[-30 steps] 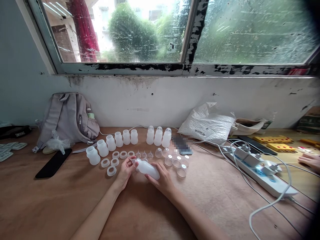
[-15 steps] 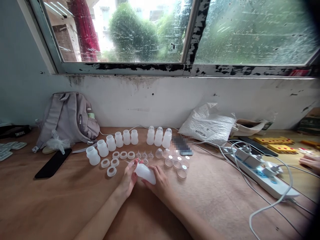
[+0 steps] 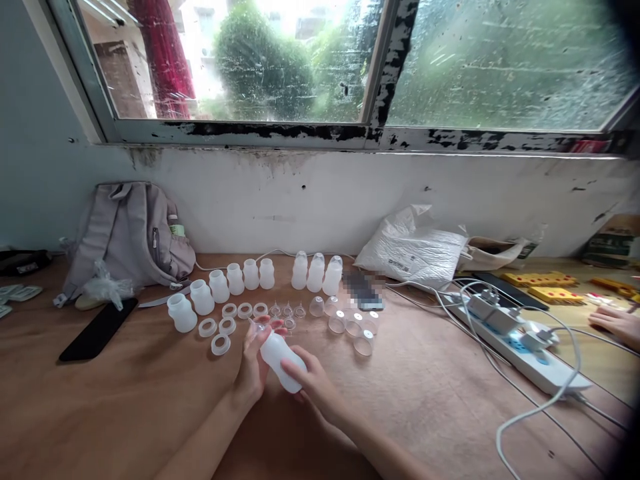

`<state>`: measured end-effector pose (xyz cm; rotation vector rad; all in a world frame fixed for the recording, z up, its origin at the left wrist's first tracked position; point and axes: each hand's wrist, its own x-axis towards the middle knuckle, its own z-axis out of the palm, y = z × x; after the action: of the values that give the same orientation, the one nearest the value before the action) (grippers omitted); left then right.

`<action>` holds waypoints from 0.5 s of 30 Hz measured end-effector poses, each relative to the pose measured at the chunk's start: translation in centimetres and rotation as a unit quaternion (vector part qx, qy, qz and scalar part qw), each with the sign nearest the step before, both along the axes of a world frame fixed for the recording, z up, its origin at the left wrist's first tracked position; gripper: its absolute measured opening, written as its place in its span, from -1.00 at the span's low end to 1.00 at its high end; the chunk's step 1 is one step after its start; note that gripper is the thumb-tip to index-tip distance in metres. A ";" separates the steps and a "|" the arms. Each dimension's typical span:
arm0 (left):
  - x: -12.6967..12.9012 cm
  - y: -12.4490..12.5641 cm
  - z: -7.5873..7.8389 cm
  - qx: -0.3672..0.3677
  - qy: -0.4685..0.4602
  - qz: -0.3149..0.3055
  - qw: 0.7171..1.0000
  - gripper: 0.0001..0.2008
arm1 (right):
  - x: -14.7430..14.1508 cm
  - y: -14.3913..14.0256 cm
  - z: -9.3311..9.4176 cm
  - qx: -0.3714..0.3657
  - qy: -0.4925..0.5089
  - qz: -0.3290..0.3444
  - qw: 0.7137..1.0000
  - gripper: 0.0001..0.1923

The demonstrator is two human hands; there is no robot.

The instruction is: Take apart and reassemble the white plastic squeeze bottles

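Both my hands are on one white translucent bottle point(image 3: 281, 360), held tilted just above the wooden table point(image 3: 100, 413). My right hand point(image 3: 309, 383) grips the bottle's body from below. My left hand point(image 3: 255, 360) pinches a small clear nipple point(image 3: 255, 327) at the bottle's neck. Behind my hands stand a curved row of open bottles point(image 3: 220, 287), three capped bottles point(image 3: 316, 272), white rings point(image 3: 227, 325), small clear nipples point(image 3: 287, 310) and clear caps point(image 3: 350, 323).
A grey backpack point(image 3: 130, 233) leans on the wall at the left, with a black phone point(image 3: 97, 328) in front of it. A white plastic bag point(image 3: 415, 250), a power strip point(image 3: 520, 347) with cables and yellow blocks point(image 3: 545, 279) lie to the right. Another person's hand point(image 3: 617, 323) rests at the far right.
The bottle has tipped from lying nearly flat to more upright and come closer to me. My left hand has moved up to its neck with the nipple.
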<state>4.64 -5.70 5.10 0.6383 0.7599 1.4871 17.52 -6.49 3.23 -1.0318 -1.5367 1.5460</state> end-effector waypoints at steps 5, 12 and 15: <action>0.0 0.5 -0.8 -0.031 0.059 -0.015 0.998 -0.81 | -0.3 -0.7 -0.1 0.255 -0.137 -0.093 0.953 -0.59; -0.4 0.4 -1.3 -0.007 0.095 0.006 0.995 -0.90 | -0.7 -1.2 0.2 -0.005 -0.021 -0.011 1.000 -0.72; -0.6 0.2 -1.1 0.021 0.096 -0.005 0.995 -0.95 | -0.5 -0.9 0.2 -0.140 0.047 0.046 0.988 -0.71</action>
<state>4.07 -5.49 4.03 0.8241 0.8733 1.4490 17.01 -7.40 3.46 -1.0349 -1.3443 1.8891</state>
